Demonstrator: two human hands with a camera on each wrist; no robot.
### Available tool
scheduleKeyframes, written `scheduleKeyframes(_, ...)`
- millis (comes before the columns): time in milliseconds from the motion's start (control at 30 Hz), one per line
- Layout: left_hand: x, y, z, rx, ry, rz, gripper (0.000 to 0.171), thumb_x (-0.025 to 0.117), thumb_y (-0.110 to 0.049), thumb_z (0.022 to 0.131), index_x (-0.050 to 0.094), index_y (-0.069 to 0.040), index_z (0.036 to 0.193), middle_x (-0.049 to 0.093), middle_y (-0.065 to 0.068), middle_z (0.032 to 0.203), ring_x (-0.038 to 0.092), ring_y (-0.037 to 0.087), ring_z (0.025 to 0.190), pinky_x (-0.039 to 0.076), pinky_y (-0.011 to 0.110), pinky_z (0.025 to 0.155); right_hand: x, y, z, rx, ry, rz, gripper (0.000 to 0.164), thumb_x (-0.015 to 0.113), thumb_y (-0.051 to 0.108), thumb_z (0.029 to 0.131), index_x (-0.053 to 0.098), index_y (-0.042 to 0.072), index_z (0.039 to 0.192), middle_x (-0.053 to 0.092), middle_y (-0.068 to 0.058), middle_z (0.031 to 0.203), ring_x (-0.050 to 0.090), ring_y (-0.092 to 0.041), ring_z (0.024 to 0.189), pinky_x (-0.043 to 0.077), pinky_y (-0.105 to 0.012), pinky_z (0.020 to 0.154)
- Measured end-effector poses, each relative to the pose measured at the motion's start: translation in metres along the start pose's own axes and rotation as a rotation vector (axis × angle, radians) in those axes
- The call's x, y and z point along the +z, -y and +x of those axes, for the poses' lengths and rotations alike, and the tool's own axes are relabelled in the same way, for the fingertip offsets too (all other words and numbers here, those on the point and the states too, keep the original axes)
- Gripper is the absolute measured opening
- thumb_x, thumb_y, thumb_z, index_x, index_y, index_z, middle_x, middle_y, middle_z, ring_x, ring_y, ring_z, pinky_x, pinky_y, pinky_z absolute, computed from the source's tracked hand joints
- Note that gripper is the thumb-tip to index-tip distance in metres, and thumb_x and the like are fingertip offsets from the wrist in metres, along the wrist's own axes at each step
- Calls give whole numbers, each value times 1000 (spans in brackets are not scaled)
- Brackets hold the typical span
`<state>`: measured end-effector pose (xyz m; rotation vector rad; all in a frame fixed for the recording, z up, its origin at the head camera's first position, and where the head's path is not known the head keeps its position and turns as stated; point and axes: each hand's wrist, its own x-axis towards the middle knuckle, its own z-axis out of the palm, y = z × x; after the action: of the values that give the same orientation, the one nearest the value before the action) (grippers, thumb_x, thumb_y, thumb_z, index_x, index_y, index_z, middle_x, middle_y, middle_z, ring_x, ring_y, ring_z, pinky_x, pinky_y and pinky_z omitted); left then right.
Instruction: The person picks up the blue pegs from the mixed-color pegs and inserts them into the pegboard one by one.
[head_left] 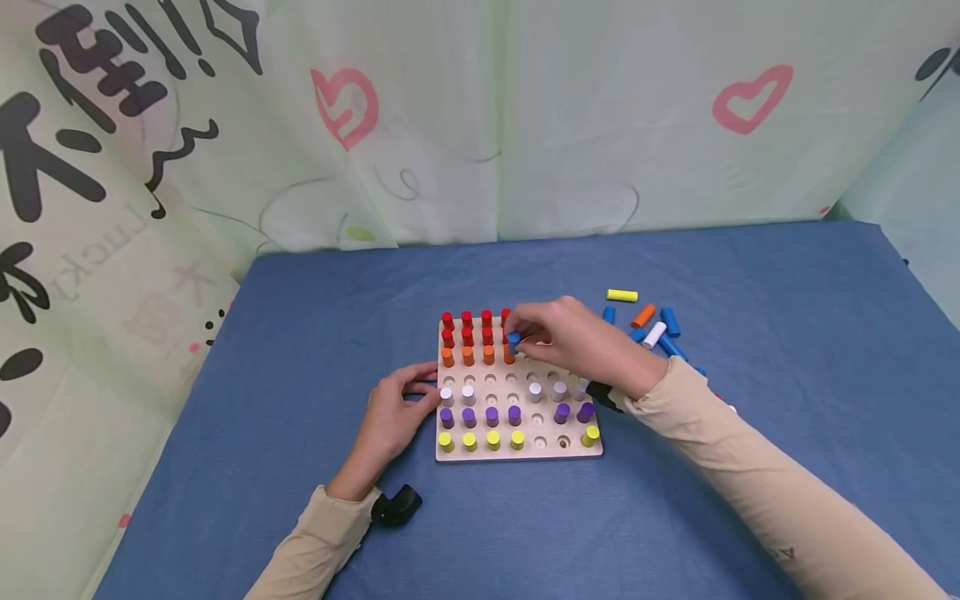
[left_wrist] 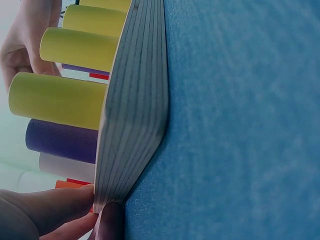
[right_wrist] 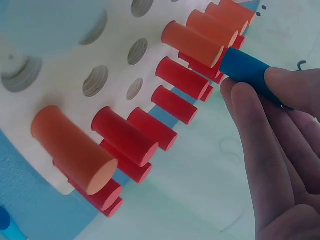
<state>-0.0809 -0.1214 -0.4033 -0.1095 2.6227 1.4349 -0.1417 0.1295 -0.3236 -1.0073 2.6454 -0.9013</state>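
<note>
A wooden pegboard [head_left: 551,453] holds rows of red, orange, white, purple and yellow pegs, with some holes bare. My left hand [head_left: 393,412] grips its left edge; in the left wrist view the fingertips [left_wrist: 75,200] lie against the board's side near the corner. Above the board, my right hand [head_left: 570,337] pinches a blue peg [right_wrist: 245,67] between thumb and fingers. That peg is tilted in the right wrist view, close to an orange peg [right_wrist: 192,42]. The right hand hides part of the red and orange rows in the head view.
Loose pegs lie right of the board on the blue cloth [head_left: 787,350]: a yellow peg [head_left: 622,295], an orange peg [head_left: 643,316], a white peg [head_left: 655,334] and several blue ones. The right forearm partly covers this pile. A patterned curtain [head_left: 562,125] hangs behind the table.
</note>
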Motion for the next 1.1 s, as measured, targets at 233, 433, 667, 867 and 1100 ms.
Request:
scheduleKeyframes(233, 0, -1, 0, -7, 3, -5, 42, 68, -8, 93, 63, -7, 135, 67, 11, 125, 66, 21, 102, 59, 36, 84, 1, 3, 5, 0, 43, 21, 21, 70, 2, 91, 69, 2, 112, 74, -8, 105, 73, -20, 97, 60, -35, 84)
scheduleKeyframes(433, 0, 0, 0, -7, 7, -13, 43, 69, -8, 93, 62, -6, 135, 66, 10, 128, 65, 21, 103, 59, 37, 85, 2, 6, 10, 4, 87, 61, 20, 71, 3, 91, 69, 2, 111, 74, -9, 107, 73, -20, 100, 60, -35, 86)
scheduleKeyframes(667, 0, 0, 0, -6, 8, -10, 43, 69, -9, 93, 62, -6, 136, 67, 10, 129, 65, 22, 105, 59, 38, 86, 4, 9, 17, -21, 121, 170, 20, 71, 3, 92, 70, 1, 111, 73, -8, 107, 74, -18, 97, 60, -29, 85)
scheduleKeyframes(867, -1, -1, 0, -2, 7, -10, 42, 69, -10, 93, 62, -6, 135, 67, 10, 128, 65, 21, 104, 59, 37, 86, 6, 13, 21, -37, 136, 164, 20, 71, 3, 91, 69, 2, 111, 72, -8, 106, 74, -17, 96, 59, -29, 85)
scheduleKeyframes(1100, -1, 0, 0, -7, 16, -23, 43, 70, -9, 93, 62, -6, 135, 67, 10, 128, 66, 22, 104, 59, 37, 86, 9, 17, 26, -81, 139, 161, 16, 69, 3, 92, 70, 3, 108, 73, -6, 101, 73, -14, 95, 59, -27, 84)
